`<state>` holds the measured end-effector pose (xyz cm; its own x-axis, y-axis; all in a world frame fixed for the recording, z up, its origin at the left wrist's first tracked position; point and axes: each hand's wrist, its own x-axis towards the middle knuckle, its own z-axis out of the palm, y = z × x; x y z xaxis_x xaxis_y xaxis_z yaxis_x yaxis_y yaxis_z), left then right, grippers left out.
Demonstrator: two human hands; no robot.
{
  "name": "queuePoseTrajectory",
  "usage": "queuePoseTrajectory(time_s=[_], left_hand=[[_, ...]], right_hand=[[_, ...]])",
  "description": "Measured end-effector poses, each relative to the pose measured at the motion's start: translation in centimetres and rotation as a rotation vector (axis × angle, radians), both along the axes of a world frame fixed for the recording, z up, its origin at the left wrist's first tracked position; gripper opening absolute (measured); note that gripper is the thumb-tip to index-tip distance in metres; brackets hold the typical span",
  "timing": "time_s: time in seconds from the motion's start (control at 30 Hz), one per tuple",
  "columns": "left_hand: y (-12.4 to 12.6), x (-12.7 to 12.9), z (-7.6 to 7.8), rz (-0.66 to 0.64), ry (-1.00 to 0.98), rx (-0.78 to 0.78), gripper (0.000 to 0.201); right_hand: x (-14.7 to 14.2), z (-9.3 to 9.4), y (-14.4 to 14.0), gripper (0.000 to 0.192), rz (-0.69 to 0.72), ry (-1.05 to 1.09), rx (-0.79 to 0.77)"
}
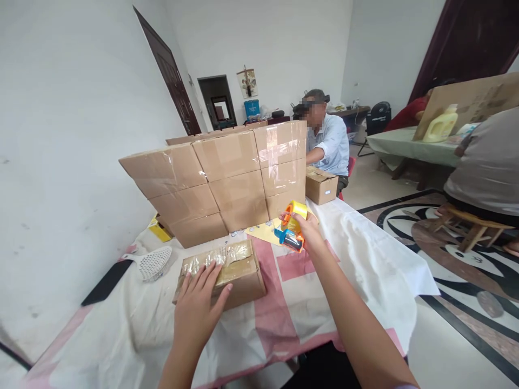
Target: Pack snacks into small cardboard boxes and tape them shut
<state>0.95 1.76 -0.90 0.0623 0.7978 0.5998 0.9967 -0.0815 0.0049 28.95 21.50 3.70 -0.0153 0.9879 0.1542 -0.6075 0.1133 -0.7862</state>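
Observation:
A small cardboard box (243, 289) lies in front of me, with shiny clear tape across its top. My left hand (203, 292) rests on the box's top with its fingers spread flat. To the right, above the cloth, my right hand (310, 229) is wrapped around a tape dispenser (292, 239). The dispenser has a blue toothed end, orange parts and a yellowish roll of packing tape (300, 209). It is apart from the box. Part of the grip is hidden behind the fingers.
A wall of stacked cardboard boxes (237, 197) stands behind the box. On the left lie a white perforated paddle (152, 263), a black flat object (107, 282) and a yellow carton (159, 229). A co-worker (334, 138) sits behind another box (322, 186). The tablecloth (357, 254) is wrinkled.

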Motion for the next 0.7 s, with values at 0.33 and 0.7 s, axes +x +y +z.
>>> queuePoseTrajectory(time_s=[0.33,0.7], left_hand=[[3.5,9.2,6.9,-0.267,-0.234,-0.050,0.038],[9.4,17.5,7.0,-0.365,-0.732,-0.216,0.022]], right_hand=[[-1.0,1.6,-4.5,0.044,-0.028,-0.111,0.256],[0.2,0.1,-3.8,0.031,-0.200,-0.137,0.369]])
